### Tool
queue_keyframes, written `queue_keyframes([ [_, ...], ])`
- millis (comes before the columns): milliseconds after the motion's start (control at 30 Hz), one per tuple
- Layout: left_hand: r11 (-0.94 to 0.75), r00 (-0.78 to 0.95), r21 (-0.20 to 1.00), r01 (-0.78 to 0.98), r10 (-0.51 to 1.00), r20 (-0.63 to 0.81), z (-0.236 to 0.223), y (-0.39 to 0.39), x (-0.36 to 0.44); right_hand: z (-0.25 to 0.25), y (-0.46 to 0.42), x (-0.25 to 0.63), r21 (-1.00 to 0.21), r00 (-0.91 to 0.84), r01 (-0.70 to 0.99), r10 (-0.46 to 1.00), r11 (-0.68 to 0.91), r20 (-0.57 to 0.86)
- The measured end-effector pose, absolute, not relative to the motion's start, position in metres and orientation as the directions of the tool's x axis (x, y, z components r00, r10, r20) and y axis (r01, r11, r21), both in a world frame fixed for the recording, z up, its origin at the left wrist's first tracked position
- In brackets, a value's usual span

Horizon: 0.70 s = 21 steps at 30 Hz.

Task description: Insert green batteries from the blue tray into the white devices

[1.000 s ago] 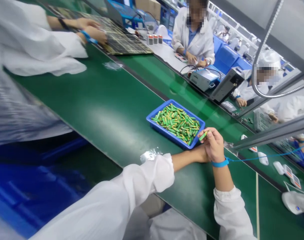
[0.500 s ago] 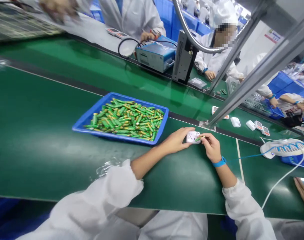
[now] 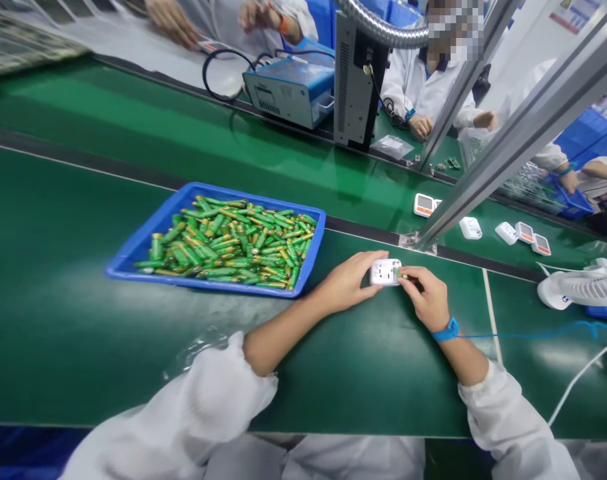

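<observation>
My left hand [image 3: 356, 280] grips a small white plastic device [image 3: 384, 273] by its left side, thumb below and fingers above. The face turned up has dark slots and marks. From the right, my right hand [image 3: 426, 295] pinches a green and gold battery [image 3: 402, 275] at the device's right edge; the fingers partly hide it, and I cannot tell how far it sits inside. A blue wristband [image 3: 446, 329] with a cord is on my right wrist. Left of my hands, a blue tray [image 3: 216, 288] holds a heap of green and gold batteries [image 3: 233, 240].
Several white devices [image 3: 470, 228] lie on the moving-line strip beyond a metal post [image 3: 503, 133]. A white fan [image 3: 580, 287] stands at right. A blue box instrument [image 3: 290, 87] and a dark tall unit [image 3: 356, 87] stand across the green bench [image 3: 333, 380]. Co-workers' hands [image 3: 420, 125] are opposite.
The battery in my right hand has gone from tilted over the device's face to its right edge. My view has shifted a little. Across the bench, a co-worker's hands have moved.
</observation>
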<state>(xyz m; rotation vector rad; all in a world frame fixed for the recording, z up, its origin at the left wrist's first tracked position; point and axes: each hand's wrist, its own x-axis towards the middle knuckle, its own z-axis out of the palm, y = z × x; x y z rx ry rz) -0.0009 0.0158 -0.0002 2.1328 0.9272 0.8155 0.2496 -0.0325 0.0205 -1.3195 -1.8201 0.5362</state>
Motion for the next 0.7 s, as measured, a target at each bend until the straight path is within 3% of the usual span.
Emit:
queue_keyframes([
  [133,-0.519,0.555,0.766,0.38,0.79,0.26,0.003,0.015,-0.001,0.02,-0.029,0.251,-0.745,-0.155,0.558,0.927,0.367,0.341],
  [433,-0.524,0.567,0.76,0.384,0.783,0.254,0.007,0.013,-0.002,0.018,-0.025,0.257,-0.915,-0.049,0.369,0.986,0.163,0.156],
  [533,-0.529,0.569,0.758,0.383,0.781,0.258,0.007,0.013,-0.002,0.022,-0.028,0.255,-0.883,-0.106,0.393,0.966,0.257,0.234],
  [700,-0.526,0.566,0.759,0.383,0.783,0.258,0.007,0.013,-0.003,0.029,-0.032,0.251,-0.731,-0.234,0.55,0.915,0.404,0.329],
])
